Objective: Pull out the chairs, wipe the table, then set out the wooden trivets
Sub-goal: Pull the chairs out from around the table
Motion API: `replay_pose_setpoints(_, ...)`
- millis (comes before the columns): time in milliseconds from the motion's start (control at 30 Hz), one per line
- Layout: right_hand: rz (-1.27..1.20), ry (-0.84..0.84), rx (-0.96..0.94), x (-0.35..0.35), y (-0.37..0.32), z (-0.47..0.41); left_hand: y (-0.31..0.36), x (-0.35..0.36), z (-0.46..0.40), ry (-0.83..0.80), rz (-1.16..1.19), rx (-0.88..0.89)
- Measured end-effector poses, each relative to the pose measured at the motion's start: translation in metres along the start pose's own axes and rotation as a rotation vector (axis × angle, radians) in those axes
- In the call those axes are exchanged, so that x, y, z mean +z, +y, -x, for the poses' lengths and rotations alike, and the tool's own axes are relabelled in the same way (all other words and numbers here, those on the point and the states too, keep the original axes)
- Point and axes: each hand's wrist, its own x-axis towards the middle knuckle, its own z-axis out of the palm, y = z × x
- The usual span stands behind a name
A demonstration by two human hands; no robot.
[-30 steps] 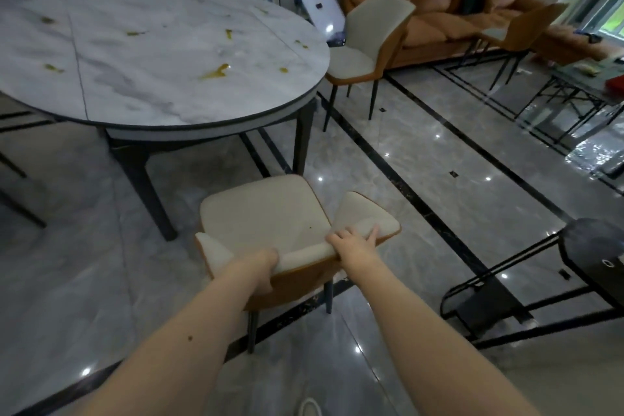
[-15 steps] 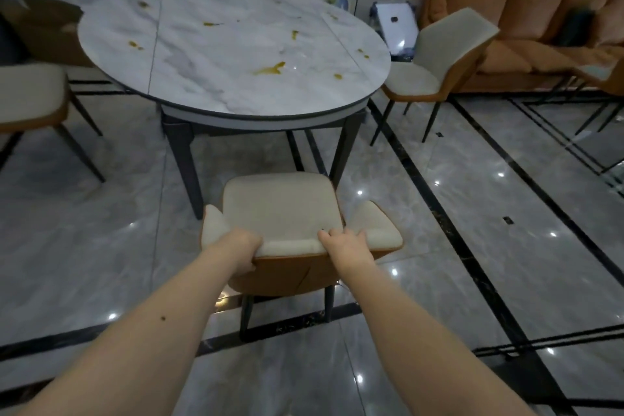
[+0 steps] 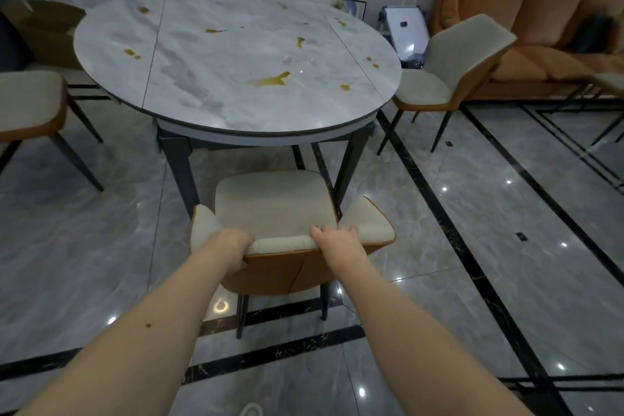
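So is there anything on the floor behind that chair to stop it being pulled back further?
Nothing visible. Both the left hand and right hand grip the chair by its backrest, and the floor toward the person shows only bare tile.

Head view looks forward, down over table [image 3: 236, 78].

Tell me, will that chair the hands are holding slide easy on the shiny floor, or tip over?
The chair probably slides fairly easily: its thin dark legs stand on glossy tiles. It may tip backward if pulled hard, since the left hand and right hand grip the top of the backrest, high above the legs. It looks stiff, not floppy, with a padded seat in a hard shell.
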Motion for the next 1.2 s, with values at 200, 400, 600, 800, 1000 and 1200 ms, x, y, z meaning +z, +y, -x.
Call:
replay_pose_setpoints(200,-0.004,0.010,0.009,-0.011,0.005,-0.040,-0.015,-0.018,-0.034,-0.017,0.020,-0.019)
replay_pose_setpoints(400,0.009,-0.082,0.060,-0.029,0.026,-0.075,-0.012,-0.036,-0.070,-0.005,0.021,0.010)
replay_pose_setpoints(600,0.094,-0.124,0.150,-0.042,0.044,-0.098,0.001,-0.050,-0.100,-0.013,0.016,0.032)
replay_pose_setpoints(800,0.086,-0.117,0.128,-0.051,0.049,-0.117,-0.007,-0.060,-0.118,0.006,0.033,0.024)
replay_pose_setpoints(1000,0.047,-0.096,0.081,-0.056,0.052,-0.133,-0.013,-0.070,-0.128,-0.032,0.047,-0.047)
replay_pose_setpoints(1200,0.039,-0.106,0.054,-0.062,0.063,-0.148,0.000,-0.076,-0.139,0.020,0.031,-0.163)
